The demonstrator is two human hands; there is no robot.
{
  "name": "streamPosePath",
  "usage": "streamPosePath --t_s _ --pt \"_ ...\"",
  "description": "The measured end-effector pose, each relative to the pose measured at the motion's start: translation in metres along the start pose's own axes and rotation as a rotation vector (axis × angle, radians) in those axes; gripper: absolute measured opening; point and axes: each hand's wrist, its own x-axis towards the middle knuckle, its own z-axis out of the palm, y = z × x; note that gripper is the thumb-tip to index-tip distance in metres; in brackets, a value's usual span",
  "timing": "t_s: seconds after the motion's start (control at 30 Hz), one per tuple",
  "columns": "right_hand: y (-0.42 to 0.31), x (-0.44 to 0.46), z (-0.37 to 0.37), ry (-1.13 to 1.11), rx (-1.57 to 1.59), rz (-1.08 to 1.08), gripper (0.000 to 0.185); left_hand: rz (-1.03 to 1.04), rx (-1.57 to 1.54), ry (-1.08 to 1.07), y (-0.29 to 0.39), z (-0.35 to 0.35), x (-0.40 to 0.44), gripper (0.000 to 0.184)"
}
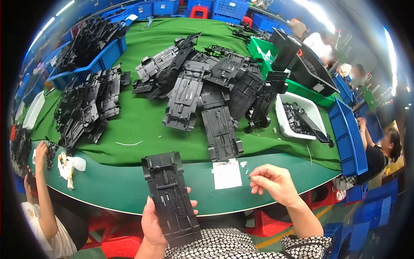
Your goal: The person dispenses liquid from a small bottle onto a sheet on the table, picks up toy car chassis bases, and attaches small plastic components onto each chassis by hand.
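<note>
My left hand (153,226) is wrapped round a long black plastic toy-car chassis (172,203), tilted upright in front of me at the table's edge. Its moulded ribs and wheel-arch ends face me, with small light print near the middle. My right hand (274,183) is held to the right, above the table, with thumb and forefinger pinched together. A tiny dark bit shows at the fingertips, too small to name. Left of that hand lies a white square of paper (227,178), with small white scraps beside it.
A heap of black chassis (185,90) covers the middle of the green cloth (142,112), another pile (92,105) to its left. A blue crate (101,58) stands back left. At right are a white tub (317,112) of black parts and a blue bin (347,136). Co-workers sit at both sides.
</note>
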Motion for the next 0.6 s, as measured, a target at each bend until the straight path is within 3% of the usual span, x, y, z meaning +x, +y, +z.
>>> streamPosePath --t_s 0.3,0.4,0.5,0.6 --pt "0.002 0.011 0.010 -0.028 0.214 -0.012 0.018 -0.011 -0.011 0.006 0.001 -0.003 -0.001 0.066" --pt "0.005 0.013 0.009 -0.056 0.108 0.018 0.016 0.001 -0.040 0.194 -0.001 0.011 0.001 0.066" --pt "0.011 0.015 0.010 0.005 -0.129 -0.108 0.015 -0.022 0.010 0.006 0.002 -0.003 0.000 0.065" --pt "-0.005 0.020 0.017 0.115 -0.692 -0.490 0.014 -0.028 -0.020 0.024 0.003 -0.003 0.000 0.064"
